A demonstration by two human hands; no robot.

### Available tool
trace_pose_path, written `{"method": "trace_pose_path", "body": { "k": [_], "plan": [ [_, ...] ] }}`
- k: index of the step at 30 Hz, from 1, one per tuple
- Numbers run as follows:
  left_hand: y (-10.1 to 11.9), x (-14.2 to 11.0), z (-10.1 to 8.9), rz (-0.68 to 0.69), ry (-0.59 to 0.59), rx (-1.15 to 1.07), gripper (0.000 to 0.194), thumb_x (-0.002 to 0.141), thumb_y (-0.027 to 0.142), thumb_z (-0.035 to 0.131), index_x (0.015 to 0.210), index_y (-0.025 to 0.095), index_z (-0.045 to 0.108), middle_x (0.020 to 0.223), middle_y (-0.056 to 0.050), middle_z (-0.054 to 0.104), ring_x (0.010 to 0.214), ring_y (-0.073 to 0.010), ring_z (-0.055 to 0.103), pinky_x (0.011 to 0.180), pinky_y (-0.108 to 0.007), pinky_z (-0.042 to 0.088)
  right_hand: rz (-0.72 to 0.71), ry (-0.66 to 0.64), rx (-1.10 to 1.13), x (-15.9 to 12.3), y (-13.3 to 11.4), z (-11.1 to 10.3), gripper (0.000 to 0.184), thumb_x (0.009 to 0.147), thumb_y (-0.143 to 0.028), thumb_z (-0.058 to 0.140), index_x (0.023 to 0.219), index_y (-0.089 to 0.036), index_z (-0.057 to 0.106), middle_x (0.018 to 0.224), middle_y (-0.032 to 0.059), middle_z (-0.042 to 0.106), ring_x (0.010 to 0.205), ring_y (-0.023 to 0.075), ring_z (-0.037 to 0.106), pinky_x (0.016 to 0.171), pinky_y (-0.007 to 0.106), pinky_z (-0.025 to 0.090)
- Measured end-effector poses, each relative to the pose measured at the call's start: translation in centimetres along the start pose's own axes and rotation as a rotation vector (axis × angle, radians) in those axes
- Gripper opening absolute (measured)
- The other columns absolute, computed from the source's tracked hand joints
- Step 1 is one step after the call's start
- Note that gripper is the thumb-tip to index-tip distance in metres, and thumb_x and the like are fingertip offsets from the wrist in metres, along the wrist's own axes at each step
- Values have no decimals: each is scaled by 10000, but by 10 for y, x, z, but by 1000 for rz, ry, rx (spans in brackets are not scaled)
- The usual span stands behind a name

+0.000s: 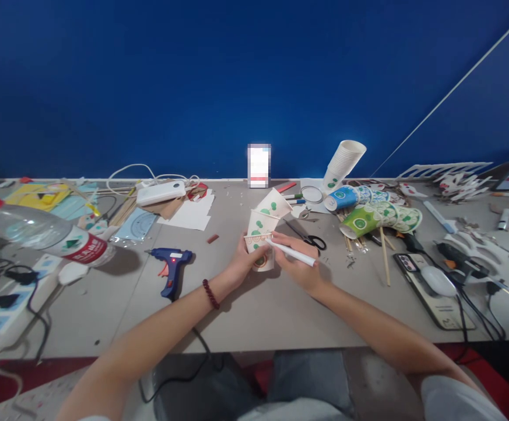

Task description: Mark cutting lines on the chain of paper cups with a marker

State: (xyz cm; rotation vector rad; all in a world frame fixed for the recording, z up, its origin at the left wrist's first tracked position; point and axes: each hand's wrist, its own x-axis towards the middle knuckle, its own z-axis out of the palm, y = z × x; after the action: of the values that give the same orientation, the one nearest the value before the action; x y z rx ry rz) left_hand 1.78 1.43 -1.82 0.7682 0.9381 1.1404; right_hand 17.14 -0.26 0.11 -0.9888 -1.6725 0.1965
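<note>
In front of me a bent chain of joined white paper cups (263, 221) with green dots leans up and to the right. My left hand (244, 261) is closed around the lowest cup, which carries an orange-brown drawn pattern. A white marker pen (295, 253) lies in the grip of my right hand (300, 270), its tip close to the rim of that lowest cup. Whether the tip touches the paper I cannot tell. The fingertips of both hands are partly hidden by the cup and the pen.
Left of my hands lie a blue glue gun (173, 269) and a large plastic bottle (44, 231). To the right are black scissors (309, 238), green and blue decorated cup chains (363, 219), a tilted cup stack (344, 164) and a phone (433, 292). A lit screen (259, 165) stands by the wall.
</note>
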Motion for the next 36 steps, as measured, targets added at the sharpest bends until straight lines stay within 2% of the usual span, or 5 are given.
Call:
{"method": "trace_pose_path", "body": {
  "k": [5,11,17,24,36],
  "plan": [
    [2,-1,1,0,4,27,601,638,276,857,1137,217,527,1138,-80,676,1032,-234,648,924,-421,507,-65,17,-53,2,-1,0,144,878,-184,617,951,-228,733,926,37,801,910,219,775,842,340,656],
    [3,-2,2,6,-9,35,596,646,280,850,1139,202,523,1142,-94,673,1020,-233,651,903,-410,511,-37,5,-57,2,0,0,153,866,-173,623,962,-236,724,923,47,801,903,225,776,824,344,651],
    [5,-3,2,-39,-37,-111,700,636,243,850,1237,216,491,1148,-78,687,1021,-222,659,898,-382,511,-11,-3,58,2,-2,-2,127,864,-149,608,939,-214,688,944,76,788,945,235,767,838,355,635],
    [8,-5,4,-55,-23,-137,824,622,220,840,1332,246,423,1161,-69,687,1050,-240,656,902,-392,506,2,-30,112,-1,-1,-3,135,866,-148,610,969,-215,666,980,90,778,992,244,755,850,376,625],
    [5,0,0,-27,-71,-137,589,647,268,805,1163,195,531,1110,-69,690,983,-218,654,873,-367,487,20,9,103,1,0,-2,115,872,-173,618,948,-221,690,945,70,784,954,232,761,860,386,633]
  ]
}}
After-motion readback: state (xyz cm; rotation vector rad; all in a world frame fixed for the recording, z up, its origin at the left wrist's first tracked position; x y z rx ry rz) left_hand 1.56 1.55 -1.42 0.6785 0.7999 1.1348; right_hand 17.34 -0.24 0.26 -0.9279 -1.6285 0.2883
